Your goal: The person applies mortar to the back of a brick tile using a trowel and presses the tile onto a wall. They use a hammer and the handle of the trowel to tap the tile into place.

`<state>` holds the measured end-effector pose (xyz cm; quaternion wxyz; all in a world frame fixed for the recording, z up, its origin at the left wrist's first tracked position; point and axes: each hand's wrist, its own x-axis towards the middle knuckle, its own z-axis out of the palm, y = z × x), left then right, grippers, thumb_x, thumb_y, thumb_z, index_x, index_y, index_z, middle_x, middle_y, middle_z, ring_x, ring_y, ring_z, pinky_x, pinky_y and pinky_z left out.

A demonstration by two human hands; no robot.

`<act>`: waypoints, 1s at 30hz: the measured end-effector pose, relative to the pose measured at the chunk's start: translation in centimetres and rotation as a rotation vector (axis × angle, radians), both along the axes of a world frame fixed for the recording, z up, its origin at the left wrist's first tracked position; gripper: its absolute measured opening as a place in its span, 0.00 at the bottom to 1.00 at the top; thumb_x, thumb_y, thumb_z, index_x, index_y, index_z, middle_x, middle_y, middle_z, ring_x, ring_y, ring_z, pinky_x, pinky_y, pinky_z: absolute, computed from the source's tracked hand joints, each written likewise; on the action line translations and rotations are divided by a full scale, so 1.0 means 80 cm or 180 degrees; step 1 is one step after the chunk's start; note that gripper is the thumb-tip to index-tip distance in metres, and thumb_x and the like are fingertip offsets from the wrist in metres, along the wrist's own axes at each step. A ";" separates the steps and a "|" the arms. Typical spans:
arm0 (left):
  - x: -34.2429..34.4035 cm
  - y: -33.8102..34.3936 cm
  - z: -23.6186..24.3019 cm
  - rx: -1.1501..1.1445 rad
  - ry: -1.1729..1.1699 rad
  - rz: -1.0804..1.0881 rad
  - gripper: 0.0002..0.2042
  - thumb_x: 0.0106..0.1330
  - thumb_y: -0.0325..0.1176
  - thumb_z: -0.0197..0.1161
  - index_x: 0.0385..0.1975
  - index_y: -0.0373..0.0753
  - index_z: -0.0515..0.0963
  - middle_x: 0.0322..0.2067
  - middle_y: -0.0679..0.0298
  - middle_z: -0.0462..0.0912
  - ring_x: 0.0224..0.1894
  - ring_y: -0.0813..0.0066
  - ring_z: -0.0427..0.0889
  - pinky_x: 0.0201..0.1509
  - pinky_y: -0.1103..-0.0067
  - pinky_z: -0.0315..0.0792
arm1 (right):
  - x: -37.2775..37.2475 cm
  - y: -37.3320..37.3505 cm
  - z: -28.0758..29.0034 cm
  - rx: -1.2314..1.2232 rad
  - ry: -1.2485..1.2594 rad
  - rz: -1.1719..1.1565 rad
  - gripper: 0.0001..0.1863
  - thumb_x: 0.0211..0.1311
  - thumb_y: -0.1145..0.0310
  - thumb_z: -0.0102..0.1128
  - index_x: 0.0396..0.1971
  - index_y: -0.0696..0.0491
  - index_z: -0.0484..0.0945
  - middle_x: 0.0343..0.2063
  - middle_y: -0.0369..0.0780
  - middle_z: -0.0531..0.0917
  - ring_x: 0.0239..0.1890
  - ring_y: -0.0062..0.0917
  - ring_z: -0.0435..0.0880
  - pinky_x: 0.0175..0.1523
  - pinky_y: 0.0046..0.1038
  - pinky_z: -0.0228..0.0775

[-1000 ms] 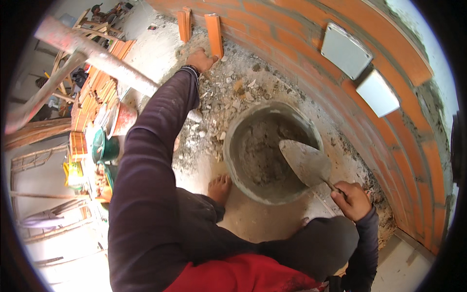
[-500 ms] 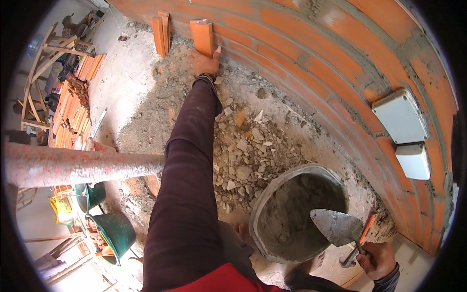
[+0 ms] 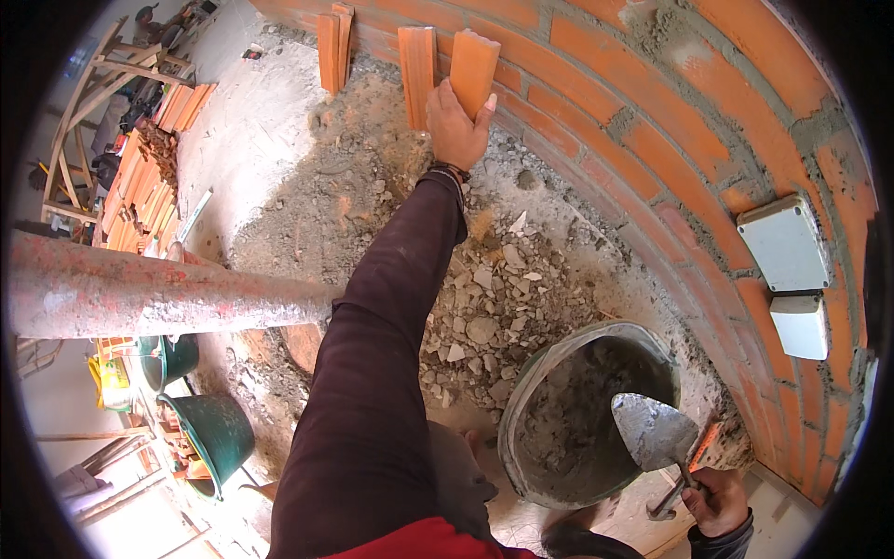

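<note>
My left hand is stretched far forward, its fingers closed round an orange clay brick held up in front of the wall. Just left of it, a second clay brick stands on end. At the lower right my right hand grips a trowel by its handle. The trowel's mortar-smeared blade hangs over the right edge of a round tub of grey mortar. Beside that hand, a metal tool shows only in part.
A brick wall with two grey boxes curves along the right. Rubble covers the floor under my arm. More upright bricks stand farther off. At left are a thick post, green buckets, brick stacks and a person.
My left hand has lifted one brick away from the other beside it and moved right, tilting it. My right hand still holds the trowel near the tub. The view has shifted slightly.
</note>
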<state>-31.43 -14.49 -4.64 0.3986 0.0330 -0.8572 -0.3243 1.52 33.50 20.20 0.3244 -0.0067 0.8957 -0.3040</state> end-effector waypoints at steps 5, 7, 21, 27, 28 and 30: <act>0.019 -0.019 -0.036 -0.0096 -0.0044 0.0219 0.37 0.65 0.45 0.65 0.63 0.22 0.60 0.51 0.40 0.68 0.53 0.41 0.71 0.57 0.58 0.66 | 0.013 0.007 -0.005 -0.0177 0.0093 -0.0052 0.27 0.60 0.53 0.67 0.21 0.65 0.75 0.10 0.43 0.67 0.12 0.26 0.63 0.21 0.32 0.53; 0.020 -0.019 -0.039 -0.0053 -0.0317 0.0217 0.37 0.65 0.46 0.65 0.63 0.23 0.60 0.52 0.40 0.68 0.53 0.40 0.70 0.58 0.58 0.66 | 0.015 0.008 -0.005 -0.0126 0.0089 -0.0051 0.27 0.60 0.52 0.67 0.22 0.65 0.75 0.10 0.43 0.67 0.12 0.25 0.63 0.21 0.32 0.53; -0.072 -0.107 -0.010 0.0428 -0.0573 0.0832 0.42 0.58 0.47 0.71 0.66 0.31 0.57 0.59 0.36 0.66 0.63 0.40 0.67 0.62 0.57 0.67 | 0.029 0.014 -0.016 -0.0011 0.0762 0.0106 0.22 0.57 0.57 0.69 0.25 0.65 0.78 0.11 0.43 0.70 0.14 0.32 0.71 0.25 0.31 0.61; -0.075 -0.115 -0.001 0.0206 0.0199 0.0251 0.44 0.63 0.35 0.67 0.70 0.25 0.44 0.65 0.33 0.59 0.69 0.41 0.60 0.72 0.62 0.57 | 0.022 0.018 -0.005 0.0163 0.0164 0.0040 0.21 0.55 0.57 0.70 0.25 0.64 0.80 0.12 0.46 0.72 0.15 0.37 0.73 0.24 0.33 0.63; -0.069 -0.112 -0.002 0.0378 0.0398 0.0396 0.43 0.66 0.37 0.63 0.71 0.25 0.42 0.66 0.32 0.57 0.70 0.41 0.59 0.72 0.62 0.56 | 0.024 0.016 -0.003 0.0177 0.0108 0.0005 0.21 0.55 0.57 0.70 0.25 0.63 0.80 0.12 0.47 0.73 0.15 0.38 0.74 0.24 0.33 0.63; -0.051 -0.105 0.015 0.0700 0.0786 0.0704 0.40 0.72 0.40 0.54 0.71 0.24 0.39 0.67 0.31 0.54 0.71 0.41 0.57 0.74 0.63 0.53 | 0.030 0.018 -0.001 0.0082 0.0083 -0.0035 0.22 0.56 0.55 0.69 0.24 0.63 0.79 0.12 0.47 0.73 0.14 0.38 0.73 0.24 0.33 0.63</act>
